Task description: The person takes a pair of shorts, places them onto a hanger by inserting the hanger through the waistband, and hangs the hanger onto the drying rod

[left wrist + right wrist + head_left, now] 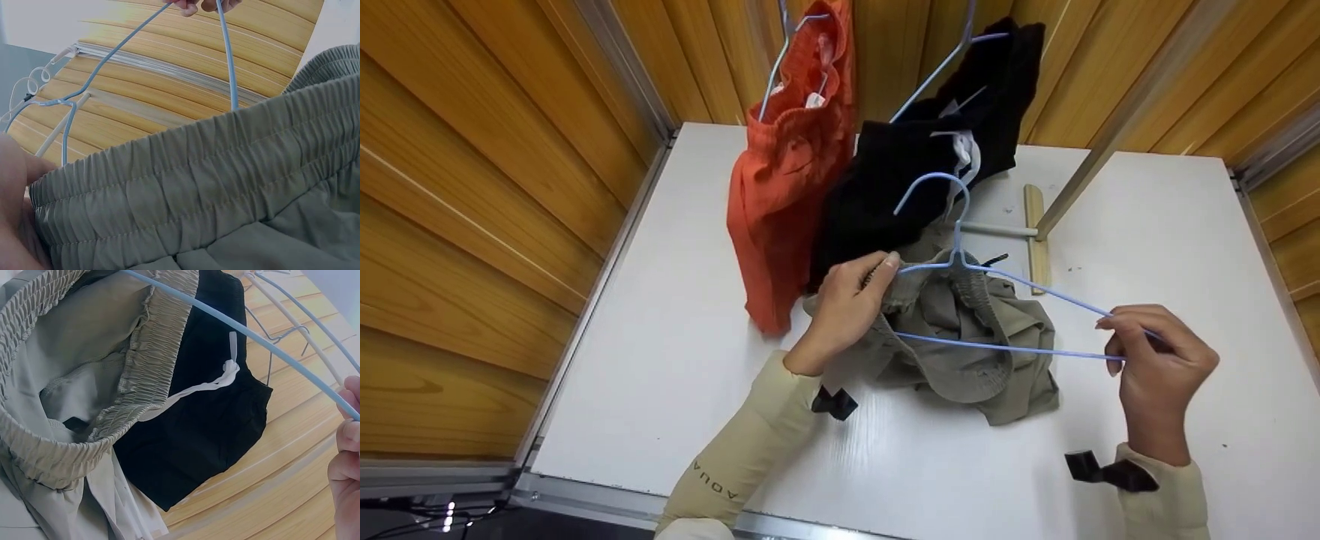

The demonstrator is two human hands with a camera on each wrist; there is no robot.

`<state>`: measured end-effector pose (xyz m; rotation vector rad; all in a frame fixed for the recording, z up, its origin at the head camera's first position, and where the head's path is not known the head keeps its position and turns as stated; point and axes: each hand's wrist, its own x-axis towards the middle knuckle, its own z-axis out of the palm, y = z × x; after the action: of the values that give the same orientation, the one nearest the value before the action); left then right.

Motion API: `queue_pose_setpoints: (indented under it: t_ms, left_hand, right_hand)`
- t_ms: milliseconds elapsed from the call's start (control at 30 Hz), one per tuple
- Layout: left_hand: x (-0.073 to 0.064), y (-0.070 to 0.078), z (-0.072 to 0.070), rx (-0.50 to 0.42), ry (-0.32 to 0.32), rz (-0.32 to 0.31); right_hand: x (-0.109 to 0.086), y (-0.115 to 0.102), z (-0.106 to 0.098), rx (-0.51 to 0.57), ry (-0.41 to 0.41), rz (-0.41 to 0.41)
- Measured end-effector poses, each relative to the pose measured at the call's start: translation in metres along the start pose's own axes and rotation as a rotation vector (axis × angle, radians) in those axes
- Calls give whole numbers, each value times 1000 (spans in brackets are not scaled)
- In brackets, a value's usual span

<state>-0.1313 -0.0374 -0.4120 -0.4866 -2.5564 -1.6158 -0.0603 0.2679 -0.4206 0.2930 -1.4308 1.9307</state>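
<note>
A blue wire hanger [1020, 347] lies partly inside the gathered elastic waist of olive-grey pants [1027, 322]. Its left end is within the waistband; its hook points up. My left hand [844, 304] pinches the waistband at its left side, thumb on top. Out to the right, my right hand [1162, 360] grips the hanger's right end between thumb and fingers, apart from the cloth. The left wrist view shows the ribbed waistband [169, 180] close up, with the hanger wires passing behind it. In the right wrist view the waist opening [84, 354] gapes wide.
Red-orange pants [787, 195] and black pants [877, 195] hang on blue hangers behind. A wooden rack foot [1036, 262] and slanting post [1110, 142] stand at the right on the white table [622, 375]. Wood-panelled walls [495, 187] enclose the table.
</note>
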Motion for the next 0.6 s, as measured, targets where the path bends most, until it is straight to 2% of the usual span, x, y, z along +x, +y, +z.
queue_pose_setpoints:
  t_ms: [133,433,600]
  left_hand:
    - [-1,1,1,16,-12,13]
    - [-1,5,2,85,-32,-9]
    - [0,7,4,80,-40,-30]
  right_hand:
    - [-2,1,1,-20,-13,6]
    - [-5,4,6,-10,-30,3]
    - [-7,5,10,-14,-48,-3]
